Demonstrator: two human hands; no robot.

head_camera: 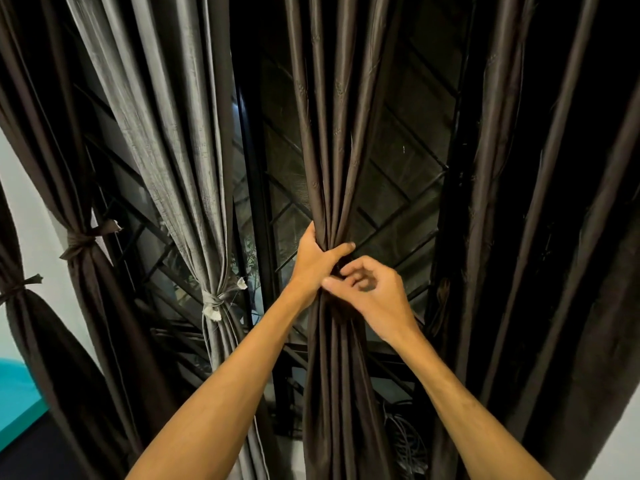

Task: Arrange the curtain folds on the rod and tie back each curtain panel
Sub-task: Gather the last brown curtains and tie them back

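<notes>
Curtain panel (332, 168) gathered mid-height | left hand (317, 263) clenches the bunch | right hand (372, 292) pinches something dark, likely tie-back | step: tying | next: likely wrap, knot.

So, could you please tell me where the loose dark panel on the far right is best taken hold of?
The loose panel is probably best gripped around its middle, level with where the left hand bunches the brown panel, coming from its inner edge: its long folds hang straight and ungathered.
</notes>
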